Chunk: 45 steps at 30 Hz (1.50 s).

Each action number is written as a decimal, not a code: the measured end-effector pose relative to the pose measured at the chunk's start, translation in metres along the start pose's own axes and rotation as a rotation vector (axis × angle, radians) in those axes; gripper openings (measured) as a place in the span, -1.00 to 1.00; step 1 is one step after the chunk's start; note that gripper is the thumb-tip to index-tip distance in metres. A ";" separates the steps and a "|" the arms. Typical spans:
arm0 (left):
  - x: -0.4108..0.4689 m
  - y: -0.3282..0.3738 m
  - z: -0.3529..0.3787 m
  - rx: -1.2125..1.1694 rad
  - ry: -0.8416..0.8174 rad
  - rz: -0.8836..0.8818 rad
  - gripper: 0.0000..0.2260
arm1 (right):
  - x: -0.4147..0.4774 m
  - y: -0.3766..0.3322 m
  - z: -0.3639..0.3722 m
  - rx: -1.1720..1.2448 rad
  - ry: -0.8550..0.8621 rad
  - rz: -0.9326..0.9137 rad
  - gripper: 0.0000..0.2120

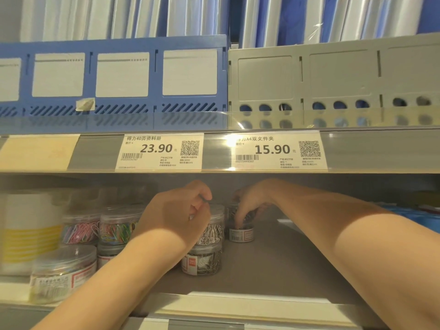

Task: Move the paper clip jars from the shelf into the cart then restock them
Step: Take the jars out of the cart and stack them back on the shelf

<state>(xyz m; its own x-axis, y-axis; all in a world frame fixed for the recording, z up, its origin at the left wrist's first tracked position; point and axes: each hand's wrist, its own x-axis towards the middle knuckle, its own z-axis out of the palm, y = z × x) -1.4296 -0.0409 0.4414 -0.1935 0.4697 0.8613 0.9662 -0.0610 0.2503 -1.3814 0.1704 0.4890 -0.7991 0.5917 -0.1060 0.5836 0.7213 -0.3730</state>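
Reaching into the lower shelf (273, 253), both hands. Left hand (176, 215): fingers curled round the lid of the top jar (213, 232) of silver clips, which is stacked on a lower jar (202, 262). Right hand (250, 202): fingers bent down, pinching the rim of a small jar (241, 234) further back. Coloured jars (116, 228) stand to the left. Price tags (159, 151) are on the rail above.

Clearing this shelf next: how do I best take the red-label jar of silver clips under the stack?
Probably round its wall from the front right: the red-label jar is a cylinder, other jars crowd its left, and the upper jar stands on its lid, so lift that first.
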 end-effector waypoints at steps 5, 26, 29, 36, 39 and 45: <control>-0.001 0.002 -0.001 -0.023 0.008 0.001 -0.76 | -0.002 0.001 0.000 0.001 0.002 -0.009 -0.40; -0.001 0.002 -0.002 0.002 -0.022 -0.040 -0.76 | -0.002 0.003 0.001 0.034 0.004 -0.018 -0.30; -0.001 0.002 -0.002 0.011 -0.030 -0.052 -0.77 | -0.004 0.003 0.001 0.019 -0.003 -0.019 -0.33; -0.002 0.003 -0.002 0.024 -0.032 -0.047 -0.78 | -0.004 0.003 0.001 0.034 0.014 -0.014 -0.23; -0.001 0.003 -0.002 0.038 -0.032 -0.051 -0.75 | -0.006 0.003 0.002 0.030 0.017 -0.019 -0.16; 0.000 0.005 -0.005 0.059 -0.055 -0.084 -0.87 | -0.026 0.003 -0.002 -0.144 0.144 -0.026 -0.06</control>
<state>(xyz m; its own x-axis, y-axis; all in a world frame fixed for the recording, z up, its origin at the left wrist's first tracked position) -1.4254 -0.0455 0.4442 -0.2659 0.5186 0.8126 0.9557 0.0313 0.2928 -1.3583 0.1577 0.4924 -0.7911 0.6105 0.0384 0.5863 0.7746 -0.2371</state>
